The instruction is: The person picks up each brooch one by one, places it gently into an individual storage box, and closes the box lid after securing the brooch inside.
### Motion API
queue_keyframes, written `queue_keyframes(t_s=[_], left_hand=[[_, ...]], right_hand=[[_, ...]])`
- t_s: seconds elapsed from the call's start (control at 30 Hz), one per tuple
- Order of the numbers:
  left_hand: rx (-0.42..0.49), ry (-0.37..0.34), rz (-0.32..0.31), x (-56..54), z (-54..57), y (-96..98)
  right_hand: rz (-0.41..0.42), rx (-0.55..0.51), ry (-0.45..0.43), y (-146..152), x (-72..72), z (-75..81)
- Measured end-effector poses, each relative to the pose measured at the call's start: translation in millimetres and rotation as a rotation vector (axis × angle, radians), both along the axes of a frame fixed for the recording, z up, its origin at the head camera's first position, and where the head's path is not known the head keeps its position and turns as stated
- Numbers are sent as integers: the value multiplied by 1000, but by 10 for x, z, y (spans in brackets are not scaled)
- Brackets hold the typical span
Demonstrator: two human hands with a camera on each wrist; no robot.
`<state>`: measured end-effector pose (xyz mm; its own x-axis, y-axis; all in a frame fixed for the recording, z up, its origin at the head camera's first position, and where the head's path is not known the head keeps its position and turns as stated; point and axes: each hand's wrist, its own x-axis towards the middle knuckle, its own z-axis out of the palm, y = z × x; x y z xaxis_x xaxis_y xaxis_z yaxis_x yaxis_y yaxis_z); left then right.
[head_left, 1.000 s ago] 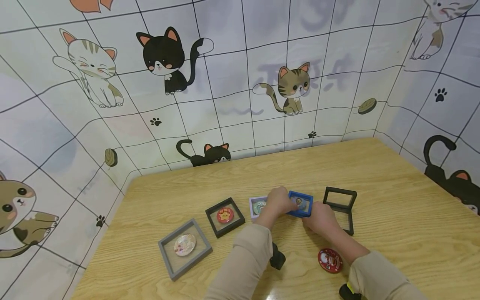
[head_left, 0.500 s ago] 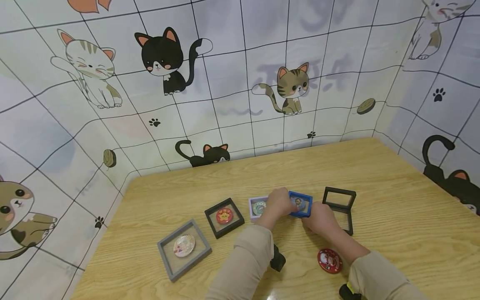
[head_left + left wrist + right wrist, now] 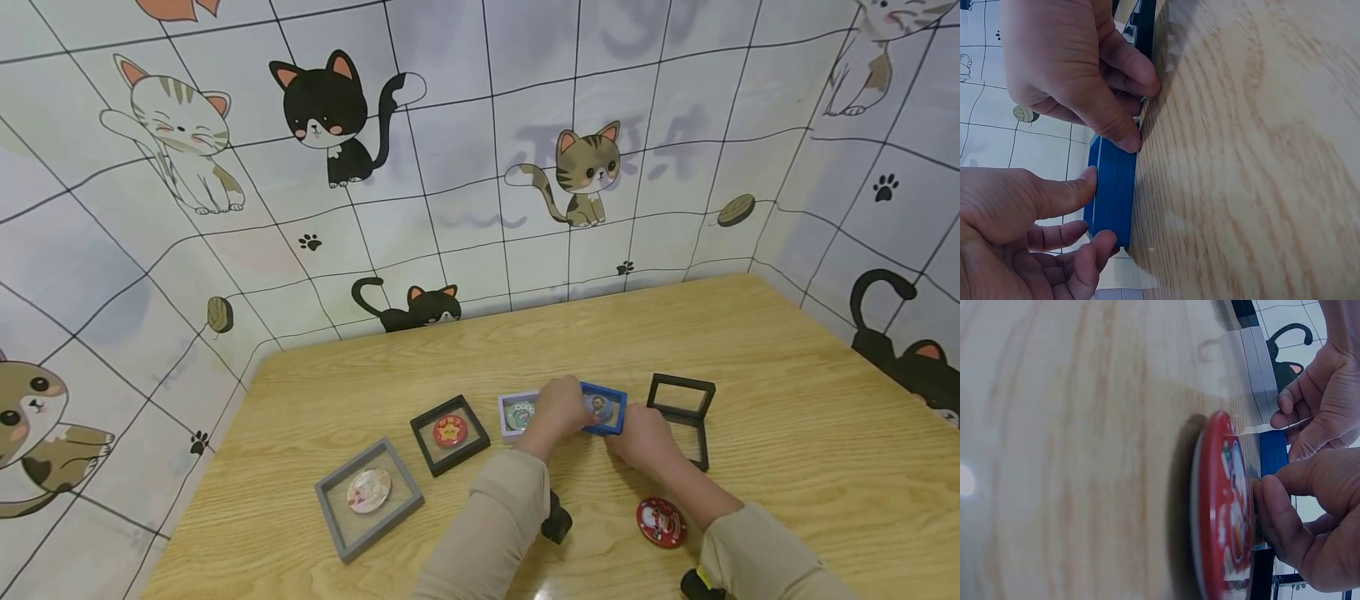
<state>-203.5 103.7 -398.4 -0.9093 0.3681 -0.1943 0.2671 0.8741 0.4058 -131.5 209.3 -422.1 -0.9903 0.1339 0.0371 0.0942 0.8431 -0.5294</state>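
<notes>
A blue display frame [image 3: 1115, 194] with a clear window stands between both hands. Behind its window shows a round blue badge [image 3: 600, 407] with a cartoon figure. My left hand [image 3: 561, 407] pinches the frame's left end, thumb on the upper edge and fingertips at the side. At the lower right corner my right hand [image 3: 647, 437] has thumb and fingers bunched close together, gripping the frame there. In the right wrist view a red badge [image 3: 1222, 506] with a cartoon print fills the foreground, just in front of the right hand. A lavender frame [image 3: 507, 421] with a green badge is partly behind my left hand.
An opened black frame [image 3: 703, 442] sits just right of the right hand. Leftward lie a black frame [image 3: 481, 440] with a red star badge and a larger grey frame [image 3: 333, 527] with a pale badge. A cat-printed wall [image 3: 465, 167] borders the wooden table [image 3: 525, 342].
My left hand sits very slightly further right over the blue frame's left end. The right hand and the loose badge stay where they were.
</notes>
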Motion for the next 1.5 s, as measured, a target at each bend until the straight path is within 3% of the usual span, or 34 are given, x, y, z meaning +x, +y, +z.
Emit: queue_keyframes(t_s=[0.33, 0.53, 0.97, 1.27, 1.37, 1.5], left_hand=[[-44, 39, -16, 6, -7, 11], [-22, 38, -16, 19, -23, 6], [-28, 128, 15, 65, -64, 13], [27, 121, 56, 91, -82, 27], [23, 124, 50, 101, -81, 15], [-30, 181, 17, 117, -61, -6]], right_hand=[[-5, -4, -8, -9, 10, 20], [1, -9, -3, -9, 15, 9], [-3, -13, 20, -19, 25, -3], [-25, 0, 4, -4, 26, -3], [-28, -3, -3, -6, 21, -3], [-27, -8, -10, -10, 32, 22]])
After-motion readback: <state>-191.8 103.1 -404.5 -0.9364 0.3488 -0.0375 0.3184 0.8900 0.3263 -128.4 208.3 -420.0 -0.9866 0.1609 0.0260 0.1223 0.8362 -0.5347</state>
